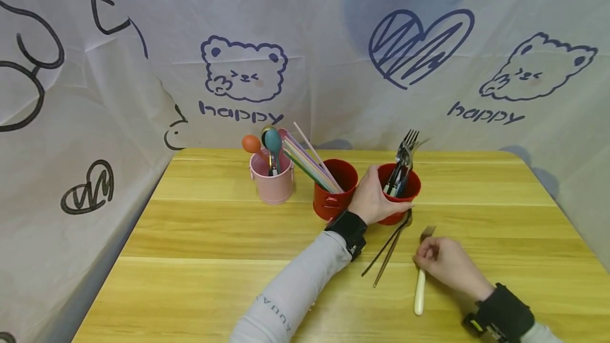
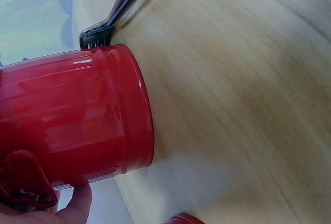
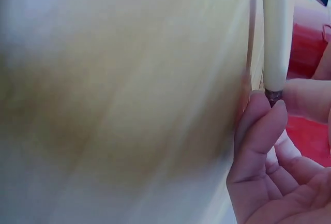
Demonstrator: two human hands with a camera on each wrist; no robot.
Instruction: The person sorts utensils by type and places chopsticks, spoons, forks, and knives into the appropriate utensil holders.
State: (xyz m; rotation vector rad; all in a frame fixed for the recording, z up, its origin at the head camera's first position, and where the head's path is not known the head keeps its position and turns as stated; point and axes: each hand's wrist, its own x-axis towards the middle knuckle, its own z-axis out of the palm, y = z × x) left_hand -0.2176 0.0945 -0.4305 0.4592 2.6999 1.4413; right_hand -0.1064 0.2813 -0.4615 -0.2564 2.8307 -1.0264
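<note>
My left hand (image 1: 374, 197) grips the side of the right-hand red bucket (image 1: 413, 188), which holds several upright forks (image 1: 406, 152), tines up. In the left wrist view a fingertip (image 2: 77, 203) shows beside the red bucket's wall (image 2: 67, 110). With thumb and fingertips, my right hand (image 1: 450, 264) pinches a fork with a cream handle (image 1: 419, 296) at its neck, tines pointing away. The right wrist view shows the pinch just by the dark collar under the cream handle (image 3: 276, 32). Two slim dark forks (image 1: 389, 253) lie on the table against the gripped bucket.
Left of the gripped bucket stands another red bucket (image 1: 329, 208) with pastel straws (image 1: 312, 165). Farther left, a pink pail (image 1: 272, 187) holds several spoons (image 1: 274, 141). A white cloth with drawings (image 1: 329, 68) hangs behind the wooden table (image 1: 200, 258).
</note>
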